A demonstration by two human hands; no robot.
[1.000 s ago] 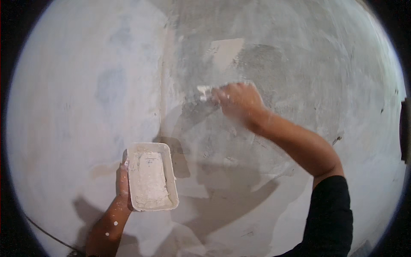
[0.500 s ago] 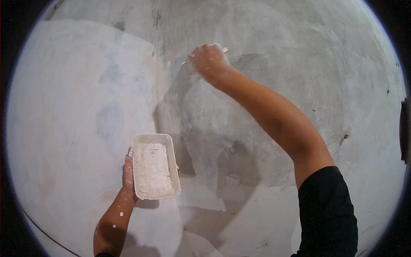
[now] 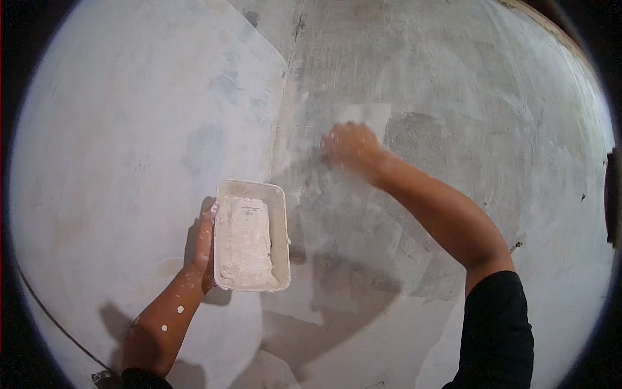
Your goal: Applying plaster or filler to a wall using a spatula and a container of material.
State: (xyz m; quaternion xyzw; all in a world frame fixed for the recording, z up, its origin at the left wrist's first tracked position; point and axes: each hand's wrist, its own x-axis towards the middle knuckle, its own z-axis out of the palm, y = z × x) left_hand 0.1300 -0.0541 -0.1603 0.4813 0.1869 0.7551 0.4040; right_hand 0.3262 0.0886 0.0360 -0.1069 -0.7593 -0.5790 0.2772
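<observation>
My left hand (image 3: 205, 243) grips the left side and underside of a pale rectangular tub (image 3: 278, 223), tilted so that its inside shows. Creamy white putty (image 3: 243, 243) covers its bottom and clings to its walls. Up and to the right, my right hand (image 3: 353, 144) is closed and blurred against the grey wall (image 3: 447, 84). The putty scraper in it is hidden behind the fingers now; its thin edge showed on both sides of the fist earlier. Just above this hand lies a light, smooth patch of putty (image 3: 372, 115). White smears spot my left arm.
A wall corner (image 3: 285, 97) runs down beside the right hand, with a white-coated wall (image 3: 129, 129) left of it. A small fitting (image 3: 516, 246) sticks out near my right elbow. A dark cable-like line (image 3: 55, 324) curves at lower left.
My view has turned, so the corner sits further right. My right hand has swept downward along the wall, leaving a light patch above it. The left hand still holds the tub.
</observation>
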